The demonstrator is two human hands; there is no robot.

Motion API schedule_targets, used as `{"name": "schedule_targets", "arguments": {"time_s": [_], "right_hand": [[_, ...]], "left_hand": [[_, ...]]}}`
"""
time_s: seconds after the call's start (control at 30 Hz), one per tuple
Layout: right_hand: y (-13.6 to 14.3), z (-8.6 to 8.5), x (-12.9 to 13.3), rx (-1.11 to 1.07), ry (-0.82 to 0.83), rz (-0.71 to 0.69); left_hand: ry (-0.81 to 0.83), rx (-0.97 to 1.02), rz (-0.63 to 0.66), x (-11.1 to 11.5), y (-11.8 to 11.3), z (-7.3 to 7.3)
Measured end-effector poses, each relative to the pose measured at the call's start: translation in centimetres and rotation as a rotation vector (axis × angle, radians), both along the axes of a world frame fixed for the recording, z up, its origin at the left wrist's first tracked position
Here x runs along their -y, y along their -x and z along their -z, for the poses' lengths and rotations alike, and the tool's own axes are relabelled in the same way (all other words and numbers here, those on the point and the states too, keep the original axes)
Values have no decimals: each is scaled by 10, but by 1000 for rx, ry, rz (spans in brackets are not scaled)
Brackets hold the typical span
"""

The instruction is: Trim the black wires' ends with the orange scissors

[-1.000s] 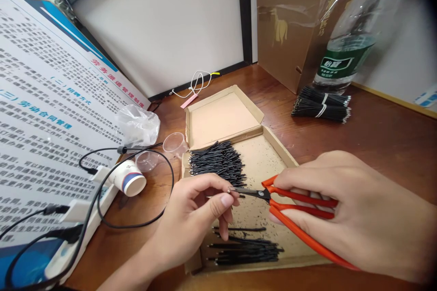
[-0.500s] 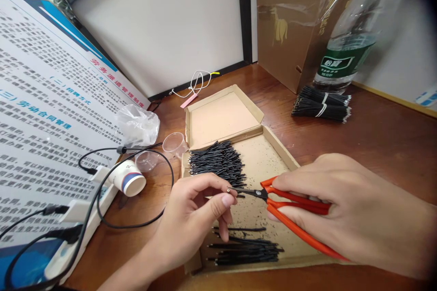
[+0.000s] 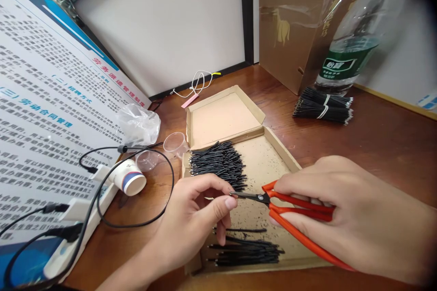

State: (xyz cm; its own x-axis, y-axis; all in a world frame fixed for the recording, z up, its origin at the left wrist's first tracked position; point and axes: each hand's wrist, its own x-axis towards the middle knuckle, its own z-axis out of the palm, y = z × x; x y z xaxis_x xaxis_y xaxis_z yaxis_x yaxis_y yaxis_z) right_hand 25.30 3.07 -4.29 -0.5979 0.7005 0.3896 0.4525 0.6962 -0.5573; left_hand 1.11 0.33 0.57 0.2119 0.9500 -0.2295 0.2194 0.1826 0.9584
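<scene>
Our right hand (image 3: pixel 341 209) curls around red-handled metal scissors (image 3: pixel 293 209), blades at our left hand's (image 3: pixel 201 218) pinched fingertips; short black wires (image 3: pixel 218 163) crowd the cardboard tray (image 3: pixel 269 154) just beyond our left.

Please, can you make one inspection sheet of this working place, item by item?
Surface: brown wooden table, open cardboard box on it.
Things in use: scissors; black wires, two groups in the box; tied wire bundles beside the bottle.
Clutter: plastic bag; paper cup on its side; dark scraps in the box.
Hands: right hand grips scissors; left hand pinches at the blade tips, held piece unclear.
Cables: black cable loops beside the cup.
Surroundings: printed panel left, brown carton right.
Spilled liquid: nothing seen.
</scene>
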Motion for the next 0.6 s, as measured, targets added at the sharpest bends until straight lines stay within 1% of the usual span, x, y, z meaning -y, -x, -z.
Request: {"name": "schedule_targets", "arguments": {"time_s": [0.17, 0.3, 0.5, 0.6], "right_hand": [[3, 1, -1, -38, -66, 4], [2, -2, 0, -21, -43, 33], [4, -2, 0, 4, -18, 4], [5, -2, -4, -10, -98, -5]], "left_hand": [[11, 16, -11, -1, 0, 0], [27, 30, -20, -1, 0, 0], [37, -1, -12, 1, -1, 0], [19, -42, -8, 1, 0, 1]]}}
